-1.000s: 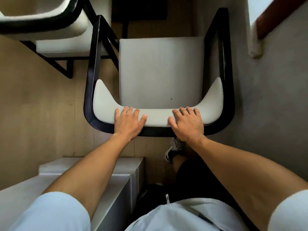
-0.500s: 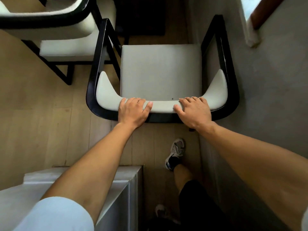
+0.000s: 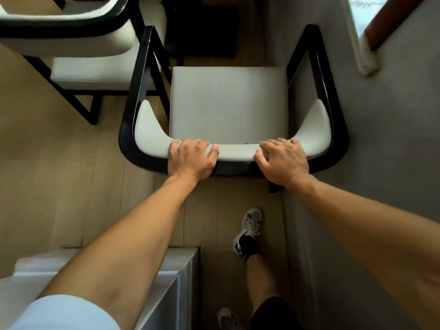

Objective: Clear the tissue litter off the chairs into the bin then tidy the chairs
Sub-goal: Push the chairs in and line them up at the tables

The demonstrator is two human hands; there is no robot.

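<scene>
Both hands grip the chair (image 3: 228,103) by its padded backrest: left hand (image 3: 190,159) and right hand (image 3: 283,160) curl over the top edge. A second chair (image 3: 78,44) crowds the front-left corner, a grey wall (image 3: 392,139) runs along the right arm, and a white cabinet (image 3: 176,270) sits behind on the wooden floor (image 3: 59,163).

Counted two chairs, the near one (image 3: 228,103) and a second one (image 3: 71,32) at top left, two hands on the backrest (left (image 3: 190,160), right (image 3: 283,160)), two sneakers (image 3: 247,229), plus one white cabinet (image 3: 176,282).
</scene>
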